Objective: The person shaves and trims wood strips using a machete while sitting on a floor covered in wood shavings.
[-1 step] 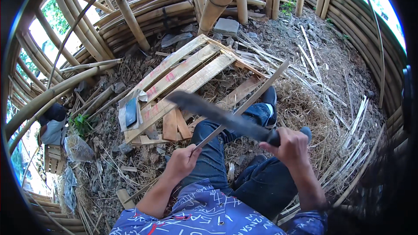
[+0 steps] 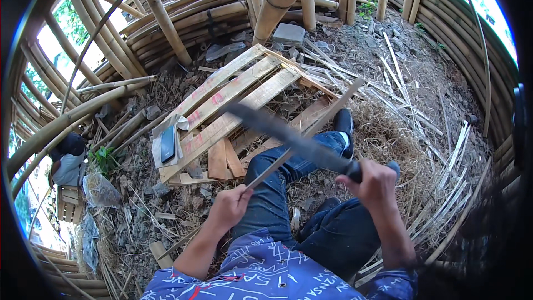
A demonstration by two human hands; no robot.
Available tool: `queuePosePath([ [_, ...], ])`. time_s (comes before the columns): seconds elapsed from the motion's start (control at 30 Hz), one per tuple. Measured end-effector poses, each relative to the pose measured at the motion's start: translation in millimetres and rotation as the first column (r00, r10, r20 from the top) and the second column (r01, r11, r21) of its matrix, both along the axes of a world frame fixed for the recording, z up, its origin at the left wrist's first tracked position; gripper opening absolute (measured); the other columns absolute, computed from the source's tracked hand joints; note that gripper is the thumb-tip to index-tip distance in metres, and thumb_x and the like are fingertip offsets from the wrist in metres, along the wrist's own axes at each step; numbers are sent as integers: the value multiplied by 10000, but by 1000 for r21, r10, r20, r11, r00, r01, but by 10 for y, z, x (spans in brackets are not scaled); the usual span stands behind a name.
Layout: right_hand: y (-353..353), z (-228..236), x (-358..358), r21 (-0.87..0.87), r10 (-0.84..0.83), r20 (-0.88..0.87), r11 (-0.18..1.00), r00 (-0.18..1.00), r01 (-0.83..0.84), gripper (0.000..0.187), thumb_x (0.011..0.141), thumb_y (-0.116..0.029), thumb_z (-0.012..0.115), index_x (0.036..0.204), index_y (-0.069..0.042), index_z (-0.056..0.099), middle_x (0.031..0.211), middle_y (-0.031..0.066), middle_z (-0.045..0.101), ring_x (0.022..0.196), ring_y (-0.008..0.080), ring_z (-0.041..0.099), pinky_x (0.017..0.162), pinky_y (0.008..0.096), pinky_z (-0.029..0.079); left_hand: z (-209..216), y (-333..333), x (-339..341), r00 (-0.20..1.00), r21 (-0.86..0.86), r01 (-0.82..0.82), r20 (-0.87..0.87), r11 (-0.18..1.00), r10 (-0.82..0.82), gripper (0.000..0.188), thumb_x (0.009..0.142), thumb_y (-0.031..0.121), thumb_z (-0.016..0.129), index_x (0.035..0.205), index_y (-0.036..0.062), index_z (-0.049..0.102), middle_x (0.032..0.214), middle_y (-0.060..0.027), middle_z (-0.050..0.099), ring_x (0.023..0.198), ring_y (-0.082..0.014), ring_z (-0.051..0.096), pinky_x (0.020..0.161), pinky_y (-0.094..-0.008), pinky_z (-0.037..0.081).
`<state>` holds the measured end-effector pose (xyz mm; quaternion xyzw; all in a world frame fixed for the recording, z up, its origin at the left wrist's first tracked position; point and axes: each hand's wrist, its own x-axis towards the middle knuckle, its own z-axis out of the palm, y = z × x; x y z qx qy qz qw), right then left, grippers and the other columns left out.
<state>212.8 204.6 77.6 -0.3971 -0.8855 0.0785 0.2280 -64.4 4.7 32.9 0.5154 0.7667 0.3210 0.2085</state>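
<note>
A thin, narrow bamboo strip (image 2: 336, 105) is pinched in my left hand (image 2: 227, 208), its fingers closed round the near end. It slants up and away to the right over my bent leg. My right hand (image 2: 377, 184) is wrapped round the dark handle of a machete (image 2: 277, 134). The long dark blade, slightly blurred, points up and left and crosses in front of the strip near its middle. Whether the blade touches the strip I cannot tell.
Ahead lies a slatted wooden pallet (image 2: 244, 110) with a phone (image 2: 167, 144) on it. Split bamboo strips (image 2: 452, 161) and dry shavings (image 2: 383, 139) cover the ground at right. Bamboo poles (image 2: 283, 0) stand around. Another person (image 2: 69, 161) is at far left.
The machete and my right hand have shifted slightly to the right. The strip's far end has moved a little left and down. My left hand keeps its grip.
</note>
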Motion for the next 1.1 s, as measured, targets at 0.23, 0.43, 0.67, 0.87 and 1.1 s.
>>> queuePosePath([
  [0.23, 81, -37, 135, 92, -146, 65, 986, 987, 140, 568, 798, -616, 667, 751, -56, 588, 640, 115, 624, 570, 306, 637, 528, 413, 480, -30, -186, -103, 995, -11, 2, -100, 1000, -3, 342, 991, 289, 508, 898, -22, 618, 589, -196, 510, 543, -368, 554, 534, -413, 425],
  [0.43, -172, 84, -75, 158, 194, -28, 970, 981, -187, 549, 781, -583, 704, 718, -58, 556, 612, 96, 602, 556, 267, 640, 527, 379, 502, 99, -73, 83, 999, 63, 27, -48, 998, -24, 278, 979, 234, 538, 825, 4, 566, 614, -228, 529, 618, -444, 566, 531, -453, 426],
  [0.67, -6, 11, 113, 179, -69, -63, 981, 996, 79, 575, 791, -620, 671, 725, -58, 564, 594, 101, 603, 559, 284, 645, 523, 384, 500, -7, -176, -43, 986, 78, 51, -161, 996, -38, 282, 981, 237, 539, 820, 8, 572, 637, -215, 551, 621, -422, 590, 524, -444, 429],
  [0.87, -46, 48, 196, 36, -209, -81, 977, 975, 212, 566, 802, -601, 670, 719, -53, 556, 639, 128, 607, 625, 325, 654, 566, 428, 491, -38, -52, -68, 978, 71, 97, -191, 993, -82, 250, 973, 215, 549, 838, 10, 600, 645, -199, 589, 611, -401, 610, 537, -434, 462],
  [1.1, -120, 26, 102, 202, 22, -103, 979, 994, -1, 544, 760, -594, 711, 744, -64, 590, 636, 98, 604, 568, 267, 644, 533, 377, 499, -119, 123, -75, 983, 137, 137, -139, 981, -118, 234, 966, 205, 557, 844, 9, 598, 635, -207, 573, 593, -403, 604, 518, -441, 454],
])
